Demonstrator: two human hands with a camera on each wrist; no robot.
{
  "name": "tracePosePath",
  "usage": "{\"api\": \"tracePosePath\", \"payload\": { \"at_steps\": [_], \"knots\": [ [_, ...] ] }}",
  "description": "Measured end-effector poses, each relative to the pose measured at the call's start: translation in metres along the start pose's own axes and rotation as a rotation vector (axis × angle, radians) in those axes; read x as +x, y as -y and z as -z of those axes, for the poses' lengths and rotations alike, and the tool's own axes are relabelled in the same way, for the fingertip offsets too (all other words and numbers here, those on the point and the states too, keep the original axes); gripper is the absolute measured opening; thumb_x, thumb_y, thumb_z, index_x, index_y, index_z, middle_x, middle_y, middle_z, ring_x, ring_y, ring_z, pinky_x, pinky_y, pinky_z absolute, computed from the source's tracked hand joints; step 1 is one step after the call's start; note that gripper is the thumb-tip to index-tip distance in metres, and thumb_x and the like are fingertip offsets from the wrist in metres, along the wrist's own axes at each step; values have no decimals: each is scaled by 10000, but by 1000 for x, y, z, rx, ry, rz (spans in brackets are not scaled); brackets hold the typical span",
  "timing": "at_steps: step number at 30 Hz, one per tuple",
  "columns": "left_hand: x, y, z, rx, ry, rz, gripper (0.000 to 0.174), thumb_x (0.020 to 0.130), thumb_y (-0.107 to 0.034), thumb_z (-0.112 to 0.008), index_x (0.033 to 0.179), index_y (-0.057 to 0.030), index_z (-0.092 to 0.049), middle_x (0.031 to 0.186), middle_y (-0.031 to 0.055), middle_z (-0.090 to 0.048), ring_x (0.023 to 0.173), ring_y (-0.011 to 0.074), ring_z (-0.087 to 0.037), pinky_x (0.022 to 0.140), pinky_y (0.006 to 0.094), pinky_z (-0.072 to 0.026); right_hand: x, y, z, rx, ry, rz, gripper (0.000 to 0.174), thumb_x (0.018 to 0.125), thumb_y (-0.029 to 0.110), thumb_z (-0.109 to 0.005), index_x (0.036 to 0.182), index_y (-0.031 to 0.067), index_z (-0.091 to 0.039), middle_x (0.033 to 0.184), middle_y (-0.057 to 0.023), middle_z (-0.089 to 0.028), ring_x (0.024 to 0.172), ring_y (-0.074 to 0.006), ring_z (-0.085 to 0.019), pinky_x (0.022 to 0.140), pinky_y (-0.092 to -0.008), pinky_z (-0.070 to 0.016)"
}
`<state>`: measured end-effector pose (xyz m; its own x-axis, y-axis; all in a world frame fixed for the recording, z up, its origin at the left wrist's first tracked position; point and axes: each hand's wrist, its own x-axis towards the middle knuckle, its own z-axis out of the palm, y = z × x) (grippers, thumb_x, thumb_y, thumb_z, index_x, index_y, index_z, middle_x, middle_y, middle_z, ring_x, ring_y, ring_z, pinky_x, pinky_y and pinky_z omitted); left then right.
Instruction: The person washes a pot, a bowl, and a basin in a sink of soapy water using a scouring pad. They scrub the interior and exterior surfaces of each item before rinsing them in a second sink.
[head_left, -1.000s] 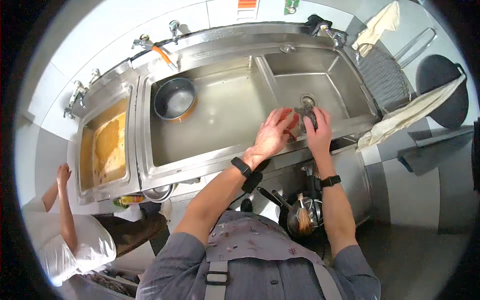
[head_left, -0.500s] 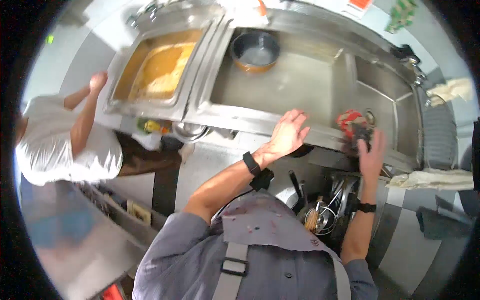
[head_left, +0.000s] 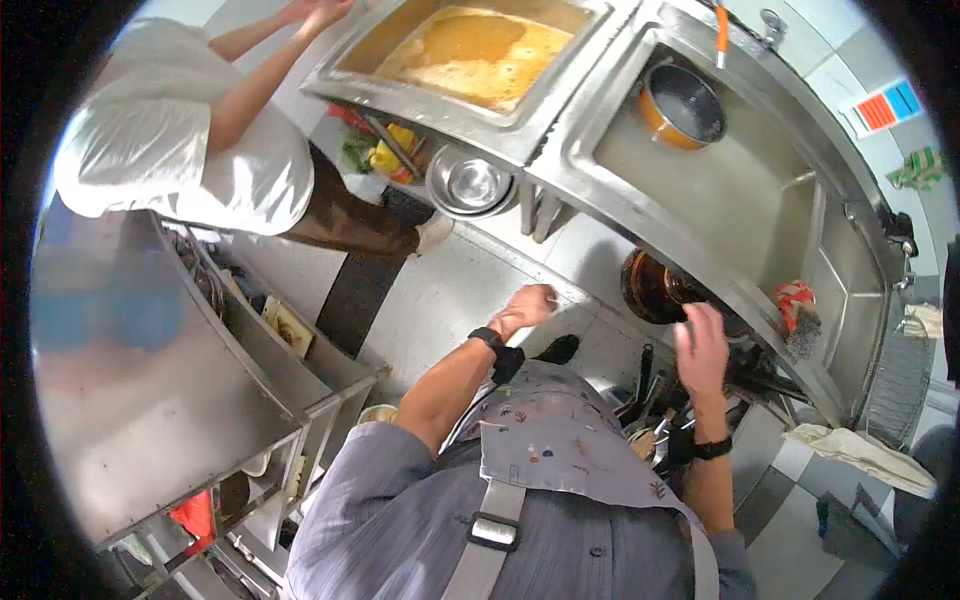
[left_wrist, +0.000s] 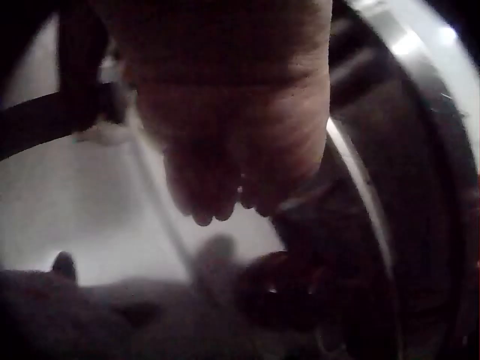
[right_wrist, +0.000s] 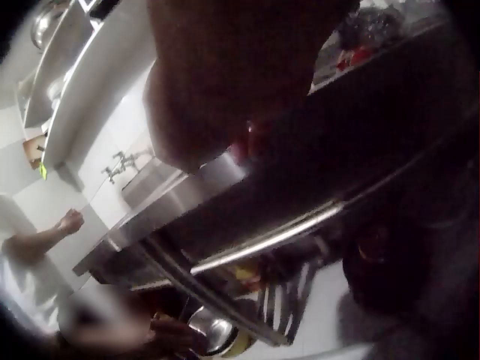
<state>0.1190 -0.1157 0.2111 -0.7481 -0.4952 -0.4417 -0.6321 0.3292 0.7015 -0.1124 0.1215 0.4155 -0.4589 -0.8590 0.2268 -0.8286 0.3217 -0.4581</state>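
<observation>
My left hand (head_left: 525, 308) hangs in the air over the floor in front of the sink, holding nothing, its fingers loosely curled. Just outside the sink's front edge hovers my right hand (head_left: 702, 345), fingers loosely extended and nothing in them. A dark grey scouring pad (head_left: 803, 335) and a crumpled red-and-white cloth-like piece (head_left: 793, 296) lie together on the sink's front ledge, to the right of that hand. In the wide basin (head_left: 740, 215), a pot (head_left: 684, 107) with an orange outside stands in cloudy water. The left wrist view shows the left fingers (left_wrist: 217, 199) pointing down, dimly lit.
Another person in a white shirt (head_left: 180, 120) stands at the left, by a basin of brownish water (head_left: 490, 55). Steel bowls (head_left: 470, 182) and a dark brown pot (head_left: 650, 285) sit below the sink. A metal table (head_left: 160, 400) is at the lower left.
My right hand has let go of the scouring pad, and both hands have drawn back from the sink. The head view has swung left, bringing the metal table and the other person further in.
</observation>
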Motion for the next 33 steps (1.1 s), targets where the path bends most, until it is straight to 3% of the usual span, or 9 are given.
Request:
{"api": "tracePosePath", "payload": {
  "at_steps": [4, 5, 9, 11, 18, 23, 25, 28, 33],
  "knots": [
    [-30, 231, -50, -128, -96, 544, 316, 886, -232, -530, 944, -36, -771, 1069, 224, -739, 1052, 356, -714, 896, 444, -565, 3, 23, -83, 66, 363, 89, 325, 922, 184, -660, 1206, 27, -648, 1199, -183, -638, 1073, -406, -644, 907, -463, -540],
    [-56, 244, -36, 23, -48, 659, 305, 882, -203, -525, 938, -39, -776, 997, 208, -759, 1018, 320, -736, 895, 429, -566, 1, 24, -104, 105, 454, 87, 341, 920, 185, -653, 1221, 25, -645, 1201, -188, -650, 1079, -405, -646, 923, -463, -537],
    [-145, 255, 34, -442, -206, 748, 260, 849, -182, -603, 975, -19, -762, 829, 108, -754, 714, 204, -731, 649, 356, -593, -5, 8, -197, 1, 677, 44, 373, 892, 223, -713, 1208, 30, -669, 1176, -194, -684, 1068, -396, -657, 910, -464, -529],
    [-161, 274, 54, -465, -277, 757, 267, 856, -192, -608, 986, -13, -757, 822, 111, -747, 703, 207, -725, 632, 350, -587, -1, 2, -244, 61, 921, -188, 397, 891, 270, -716, 1217, 46, -680, 1206, -205, -692, 1089, -372, -671, 925, -458, -528],
    [-169, 299, 100, -729, -430, 752, 289, 895, -230, -643, 1056, -6, -727, 857, 98, -727, 702, 182, -692, 612, 335, -566, 37, 4, -372, -20, 1114, -145, 403, 894, 340, -633, 1155, 39, -691, 1169, -183, -715, 1090, -391, -667, 960, -460, -527],
    [-141, 303, 102, -1080, -464, 742, 264, 946, -238, -643, 1120, -47, -698, 949, 59, -722, 789, 162, -686, 682, 312, -559, 95, 19, -492, 90, 1057, -142, 367, 898, 318, -660, 1129, 35, -691, 1088, -158, -742, 963, -318, -714, 854, -422, -550],
    [-125, 320, 89, -1234, -407, 722, 284, 964, -258, -680, 1161, -54, -673, 989, 58, -717, 843, 162, -679, 738, 314, -552, 129, 55, -509, 354, 1141, -662, 386, 944, 273, -676, 1264, 61, -640, 1115, -143, -717, 941, -280, -722, 823, -446, -582],
    [-94, 348, 72, -1284, -368, 730, 282, 987, -250, -663, 1189, -54, -656, 1006, 64, -716, 845, 162, -687, 736, 313, -562, 147, 28, -611, 768, 1032, -889, 370, 929, 254, -703, 1239, 60, -648, 949, -58, -743, 792, -174, -722, 669, -322, -580],
    [-56, 412, 50, -1355, -415, 770, 226, 977, -241, -684, 1116, -64, -679, 955, 47, -708, 788, 133, -678, 688, 265, -549, 192, 7, -751, 997, 630, -1047, 374, 954, 186, -671, 1282, 27, -586, 1080, -133, -715, 865, -241, -725, 705, -366, -626]
  ]
}}
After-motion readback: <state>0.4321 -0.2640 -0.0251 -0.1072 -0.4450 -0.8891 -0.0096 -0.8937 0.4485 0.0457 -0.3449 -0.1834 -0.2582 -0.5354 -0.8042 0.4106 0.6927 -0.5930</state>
